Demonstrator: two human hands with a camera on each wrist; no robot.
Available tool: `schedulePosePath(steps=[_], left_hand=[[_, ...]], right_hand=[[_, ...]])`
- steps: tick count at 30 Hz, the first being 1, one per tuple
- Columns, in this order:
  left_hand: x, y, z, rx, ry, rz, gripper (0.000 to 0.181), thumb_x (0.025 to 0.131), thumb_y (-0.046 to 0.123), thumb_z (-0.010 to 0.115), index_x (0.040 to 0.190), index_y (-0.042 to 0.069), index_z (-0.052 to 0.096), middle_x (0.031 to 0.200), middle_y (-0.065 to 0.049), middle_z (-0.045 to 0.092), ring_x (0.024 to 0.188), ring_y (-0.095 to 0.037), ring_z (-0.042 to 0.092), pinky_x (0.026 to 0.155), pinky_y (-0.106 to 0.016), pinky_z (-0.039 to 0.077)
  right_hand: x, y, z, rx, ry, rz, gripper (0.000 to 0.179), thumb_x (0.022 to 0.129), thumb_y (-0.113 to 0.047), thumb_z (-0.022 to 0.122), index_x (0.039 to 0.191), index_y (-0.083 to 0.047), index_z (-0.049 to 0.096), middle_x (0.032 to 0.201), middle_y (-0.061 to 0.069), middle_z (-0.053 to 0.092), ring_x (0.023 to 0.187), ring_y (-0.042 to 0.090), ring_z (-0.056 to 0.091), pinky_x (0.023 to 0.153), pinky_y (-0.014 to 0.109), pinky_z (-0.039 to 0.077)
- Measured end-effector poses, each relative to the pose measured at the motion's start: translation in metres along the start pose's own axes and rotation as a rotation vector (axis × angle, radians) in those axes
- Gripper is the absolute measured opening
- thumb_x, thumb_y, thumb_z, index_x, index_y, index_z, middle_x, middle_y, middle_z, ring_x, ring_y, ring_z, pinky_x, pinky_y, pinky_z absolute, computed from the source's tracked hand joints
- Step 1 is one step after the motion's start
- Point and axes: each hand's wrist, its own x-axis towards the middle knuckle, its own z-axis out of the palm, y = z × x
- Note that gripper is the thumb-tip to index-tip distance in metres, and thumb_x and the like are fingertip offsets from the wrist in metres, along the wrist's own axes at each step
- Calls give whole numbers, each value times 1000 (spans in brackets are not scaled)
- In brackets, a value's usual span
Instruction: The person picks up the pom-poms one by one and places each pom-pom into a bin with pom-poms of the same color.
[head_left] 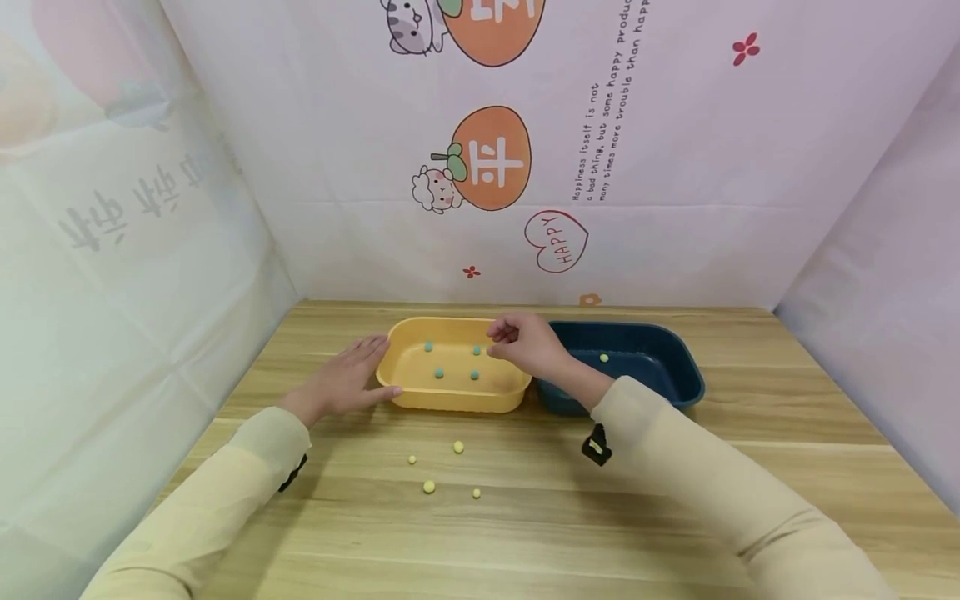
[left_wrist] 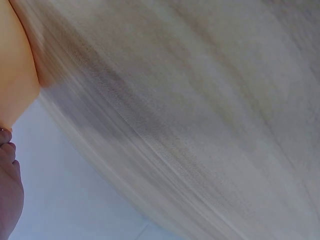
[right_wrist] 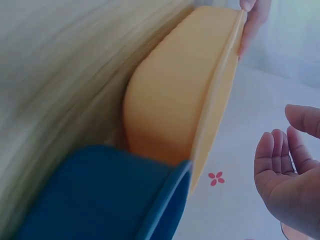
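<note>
A yellow basin (head_left: 457, 402) holds several small teal balls (head_left: 439, 372). My left hand (head_left: 347, 379) rests against its left end, thumb stretched along the near rim and fingers at the left rim. Over the basin's right part hovers my right hand (head_left: 528, 343). In the right wrist view, the fingers of the right hand (right_wrist: 290, 170) are loosely bent, thumb and index finger apart, with nothing visible between them. To the right stands a dark blue basin (head_left: 678, 375) with one small yellow ball (head_left: 604, 358) inside; the right forearm hides part of it.
Several small yellow balls (head_left: 429, 487) of differing sizes lie on the wooden table (head_left: 525, 533) in front of the yellow basin. A printed white cloth (head_left: 660, 250) hangs behind the table, and more cloth closes in both sides.
</note>
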Motion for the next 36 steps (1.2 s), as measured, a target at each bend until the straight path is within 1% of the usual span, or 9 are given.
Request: schedulePosePath(steps=[4, 10, 15, 21, 24, 28, 31, 34, 36], left_hand=[[0, -1, 1, -3, -2, 0, 96, 94, 65, 44, 152, -7, 16, 158, -22, 14, 145, -37, 13, 118, -46, 9], [1, -1, 0, 2, 3, 4, 97, 94, 66, 43, 152, -7, 16, 158, -22, 15, 145, -37, 14, 118, -45, 9], [1, -1, -2, 1, -6, -4, 96, 94, 65, 43, 152, -6, 16, 158, -22, 14, 145, -37, 14, 118, -45, 9], [0, -1, -1, 1, -3, -4, 97, 94, 67, 42, 152, -7, 16, 157, -23, 16, 145, -36, 13, 118, -45, 9], [0, -1, 0, 5, -7, -4, 98, 93, 68, 41, 152, -6, 16, 158, -23, 16, 145, -35, 12, 118, -44, 9], [0, -1, 1, 2, -5, -8, 98, 93, 68, 42, 152, -6, 16, 158, -23, 16, 145, -35, 12, 118, -45, 9], [0, -2, 1, 1, 0, -7, 98, 93, 68, 42, 152, -6, 16, 158, -23, 16, 145, -35, 13, 118, -45, 9], [1, -2, 1, 1, 2, -5, 98, 93, 68, 41, 152, -6, 16, 158, -23, 16, 145, -36, 13, 118, -45, 10], [1, -3, 2, -2, -1, -5, 98, 93, 68, 41, 152, -5, 16, 158, -23, 16, 145, -35, 13, 118, -45, 10]], right_hand=[[-13, 8, -11, -8, 11, -8, 15, 87, -8, 73, 101, -5, 68, 94, 6, 64, 85, 21, 59, 73, 30, 53], [-33, 20, -31, -50, 72, -48, 14, 89, -10, 71, 101, -6, 68, 92, 5, 65, 82, 20, 59, 71, 32, 54], [-50, 30, -48, -86, 114, -75, 16, 89, -11, 71, 103, -3, 68, 92, 5, 66, 81, 20, 59, 71, 33, 53], [-71, 47, -63, -121, 157, -109, 15, 90, -12, 71, 103, -5, 67, 94, 4, 66, 83, 19, 60, 71, 30, 53], [-82, 59, -70, -164, 186, -170, 14, 90, -12, 71, 103, -7, 67, 93, 2, 66, 82, 16, 60, 69, 26, 53], [-96, 74, -81, -230, 231, -304, 14, 88, -7, 73, 101, -9, 67, 94, 2, 66, 79, 12, 61, 66, 23, 51], [-104, 85, -89, -274, 271, -394, 19, 84, -1, 74, 100, -10, 67, 96, 3, 66, 79, 10, 62, 67, 18, 51], [-111, 96, -98, -325, 298, -445, 24, 81, 2, 76, 101, -9, 67, 99, 4, 66, 80, 11, 62, 70, 15, 49], [-117, 103, -103, -372, 302, -461, 26, 80, 2, 76, 103, -8, 68, 105, 6, 67, 86, 16, 63, 75, 16, 49]])
